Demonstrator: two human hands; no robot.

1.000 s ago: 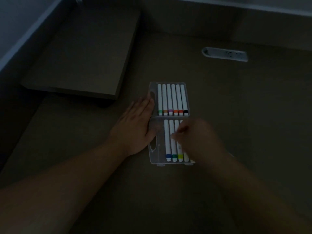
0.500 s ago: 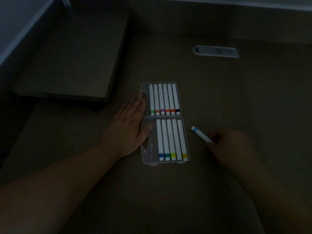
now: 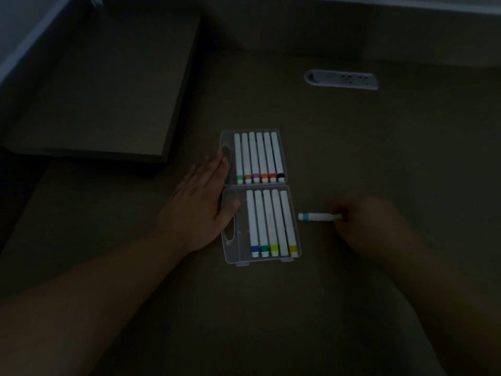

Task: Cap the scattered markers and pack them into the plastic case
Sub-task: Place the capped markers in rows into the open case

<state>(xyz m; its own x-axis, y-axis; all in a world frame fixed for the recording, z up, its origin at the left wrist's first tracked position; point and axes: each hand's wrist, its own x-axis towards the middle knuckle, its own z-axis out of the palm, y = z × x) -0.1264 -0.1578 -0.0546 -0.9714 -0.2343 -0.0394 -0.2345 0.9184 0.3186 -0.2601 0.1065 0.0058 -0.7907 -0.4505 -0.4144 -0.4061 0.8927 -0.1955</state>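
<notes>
Lying crosswise on the desk (image 3: 352, 147), just right of the plastic case (image 3: 230, 256), the loose marker (image 3: 317, 216) has its long axis running left to right, blue-banded end pointing at the case. My right hand (image 3: 371, 226) pinches its far end with curled fingers. My left hand (image 3: 198, 204) lies flat with straight fingers against the case's left edge, thumb resting on the near half. Inside the open case, eleven markers lie parallel, pointing away from me, coloured ends nearest me: six in the far half, five in the near half.
</notes>
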